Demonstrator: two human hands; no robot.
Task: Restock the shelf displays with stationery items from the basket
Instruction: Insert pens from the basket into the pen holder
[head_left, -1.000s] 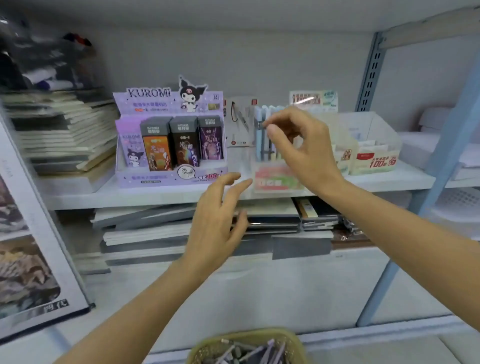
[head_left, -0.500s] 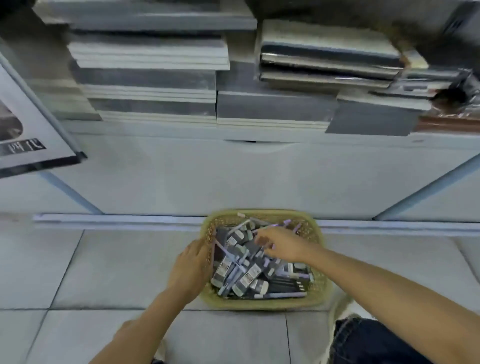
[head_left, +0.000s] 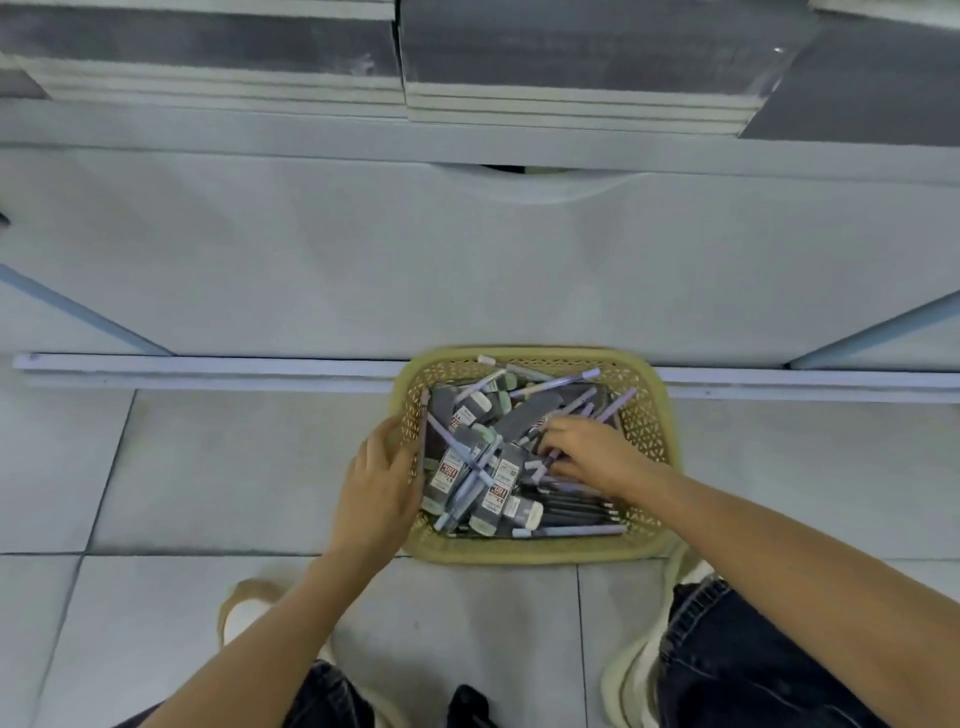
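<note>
Grey floor tiles hold the basket. Your left hand grips its left rim. Your right hand curls among the pens inside; whether it grasps one is unclear.

two stacks of grey books are lying flat along the top, a white panel is running below them, blue struts are slanting at both sides, a white rail is sitting along pale floor tiles, light shoes and dark jeans are showing at the bottom.
</note>
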